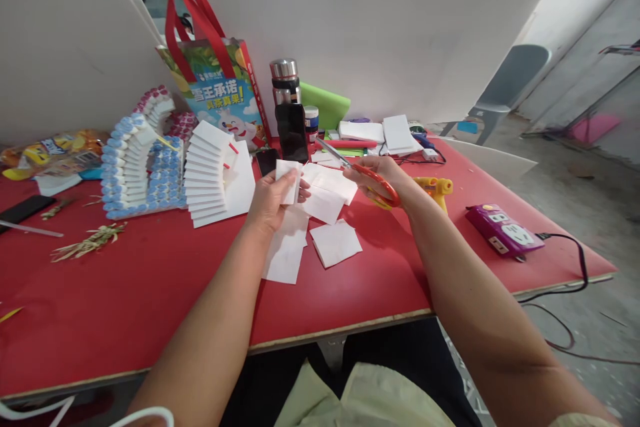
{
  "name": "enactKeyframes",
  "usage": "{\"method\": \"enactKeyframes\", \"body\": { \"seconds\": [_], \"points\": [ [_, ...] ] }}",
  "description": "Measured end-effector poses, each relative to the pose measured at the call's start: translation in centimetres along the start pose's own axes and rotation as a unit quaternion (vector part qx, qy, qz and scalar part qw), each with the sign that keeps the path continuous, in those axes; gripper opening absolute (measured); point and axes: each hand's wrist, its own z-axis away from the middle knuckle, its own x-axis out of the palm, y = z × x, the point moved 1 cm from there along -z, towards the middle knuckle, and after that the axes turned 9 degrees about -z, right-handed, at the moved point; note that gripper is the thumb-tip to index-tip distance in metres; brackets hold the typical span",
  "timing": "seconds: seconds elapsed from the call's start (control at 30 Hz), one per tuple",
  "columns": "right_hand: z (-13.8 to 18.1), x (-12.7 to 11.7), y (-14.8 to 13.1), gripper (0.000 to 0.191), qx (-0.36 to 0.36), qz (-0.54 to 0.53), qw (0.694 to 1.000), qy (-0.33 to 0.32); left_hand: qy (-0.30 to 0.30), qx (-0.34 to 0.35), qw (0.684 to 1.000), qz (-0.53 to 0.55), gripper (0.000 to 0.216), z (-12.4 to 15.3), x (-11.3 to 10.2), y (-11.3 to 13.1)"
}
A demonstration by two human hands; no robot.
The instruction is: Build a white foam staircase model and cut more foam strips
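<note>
Best lane I've got is the front-left strip of the desk (pixel 115 307). Straight ahead is kinda rough: scissors (pixel 383 182) jut in mid-reach, then the steel thermos (pixel 285 83), shopping bag (pixel 220 90) and tall white board (pixel 380 40) wall me off. Tight gap between yellow glue gun (pixel 441 188) and purple box (pixel 500 230), though.

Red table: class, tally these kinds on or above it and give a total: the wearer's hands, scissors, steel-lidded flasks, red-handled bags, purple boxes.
Hands: 2 (left hand, right hand)
Scissors: 1 pair
Steel-lidded flask: 1
Red-handled bag: 1
Purple box: 1
Total: 6
</note>
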Motion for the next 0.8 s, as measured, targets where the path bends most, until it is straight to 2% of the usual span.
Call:
{"method": "enactKeyframes", "body": {
  "seconds": [0.07, 0.13, 0.2, 0.27, 0.33, 0.43, 0.5, 0.63, 0.73, 0.8],
  "points": [
    [-0.5, -0.1, 0.5, 0.052, 0.007, 0.099, 0.991, 0.090, 0.106, 0.069, 0.990, -0.060, 0.029, -0.5, -0.6, -0.1],
    [-0.8, -0.2, 0.8, 0.043, 0.013, 0.238, 0.958, 0.159, 0.182, 0.141, 0.958, -0.169, 0.024, -1.2, -1.4, -0.4],
    [-1.0, -0.4, 1.1, 0.035, 0.041, 0.341, 0.920, 0.187, 0.193, 0.190, 0.920, -0.284, 0.022, -1.9, -2.1, -1.0],
    [-1.2, -0.6, 1.5, 0.031, 0.082, 0.388, 0.900, 0.181, 0.167, 0.190, 0.894, -0.369, 0.028, -2.3, -2.5, -1.6],
    [-1.4, -0.6, 1.9, 0.030, 0.104, 0.409, 0.891, 0.169, 0.115, 0.179, 0.878, -0.429, 0.037, -2.5, -2.4, -2.1],
    [-1.7, -0.6, 2.4, 0.029, 0.115, 0.424, 0.885, 0.154, 0.044, 0.183, 0.860, -0.474, 0.044, -2.1, -1.7, -2.3],
    [-1.8, -0.5, 2.7, 0.031, 0.121, 0.431, 0.883, 0.145, 0.011, 0.197, 0.854, -0.482, 0.040, -1.7, -1.2, -2.3],
    [-1.8, -0.1, 2.8, 0.032, 0.109, 0.447, 0.879, 0.126, -0.035, 0.172, 0.870, -0.461, 0.030, -1.4, -0.9, -2.4],
    [-1.7, 0.1, 2.6, 0.033, 0.102, 0.456, 0.876, 0.120, -0.035, 0.149, 0.896, -0.417, 0.027, -1.4, -1.1, -2.5],
    [-1.5, 0.3, 2.4, 0.033, 0.103, 0.463, 0.873, 0.114, -0.019, 0.166, 0.902, -0.397, 0.026, -1.3, -1.1, -2.3]
  ]
}}
